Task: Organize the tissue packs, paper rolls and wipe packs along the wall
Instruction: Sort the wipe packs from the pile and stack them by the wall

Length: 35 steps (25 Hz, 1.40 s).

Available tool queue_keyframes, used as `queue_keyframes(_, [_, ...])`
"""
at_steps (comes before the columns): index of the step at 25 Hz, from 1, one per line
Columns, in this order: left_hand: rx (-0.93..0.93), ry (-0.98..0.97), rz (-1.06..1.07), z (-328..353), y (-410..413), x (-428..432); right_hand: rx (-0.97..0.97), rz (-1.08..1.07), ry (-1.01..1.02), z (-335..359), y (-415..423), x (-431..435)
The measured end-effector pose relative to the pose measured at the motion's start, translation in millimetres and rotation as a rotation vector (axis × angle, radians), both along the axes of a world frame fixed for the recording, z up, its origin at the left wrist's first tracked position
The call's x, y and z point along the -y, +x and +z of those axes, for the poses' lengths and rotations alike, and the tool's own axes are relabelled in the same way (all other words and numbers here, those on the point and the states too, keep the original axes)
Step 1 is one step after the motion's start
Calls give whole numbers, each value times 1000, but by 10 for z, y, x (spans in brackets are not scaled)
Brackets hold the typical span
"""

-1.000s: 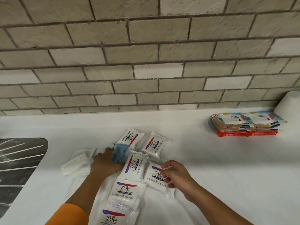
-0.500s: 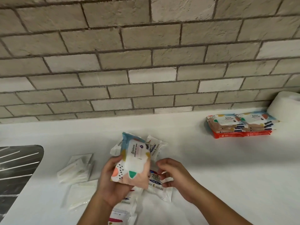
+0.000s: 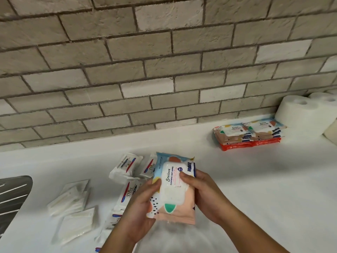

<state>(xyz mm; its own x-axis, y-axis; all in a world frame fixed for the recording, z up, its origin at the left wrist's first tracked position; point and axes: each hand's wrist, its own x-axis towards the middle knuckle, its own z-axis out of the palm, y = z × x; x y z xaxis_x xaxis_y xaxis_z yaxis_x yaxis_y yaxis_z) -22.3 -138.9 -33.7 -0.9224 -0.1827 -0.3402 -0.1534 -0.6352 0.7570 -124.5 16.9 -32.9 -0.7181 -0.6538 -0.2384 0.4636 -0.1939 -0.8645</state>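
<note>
Both hands hold a Stalove wet wipes pack [image 3: 173, 189] above the white counter [image 3: 255, 189]: the left hand [image 3: 140, 207] curls around its left edge, the right hand [image 3: 202, 194] grips its right side, thumb on the lid. Dove packs [image 3: 127, 165] lie just behind; stacked wipe packs [image 3: 249, 134] and paper rolls [image 3: 300, 110] sit along the brick wall [image 3: 164, 70].

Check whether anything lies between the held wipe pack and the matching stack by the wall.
Nothing visible does. The left hand and right hand hold the wipe pack; only counter lies between it and the stack by the wall.
</note>
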Motion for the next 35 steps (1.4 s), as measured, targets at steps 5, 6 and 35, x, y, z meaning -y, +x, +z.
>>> queue_keyframes(5, [-46,-155,6,67,-91,-254,-14,-11,3,37,-94,-271])
queue_keyframes(6, [-47,-179,15,69,-122,-312,-16,-7,2,27,-121,-325])
queue_keyframes(35, [80,-330,246,-238,-1529,-1781,39,-260,2,-275,-1461,-1809])
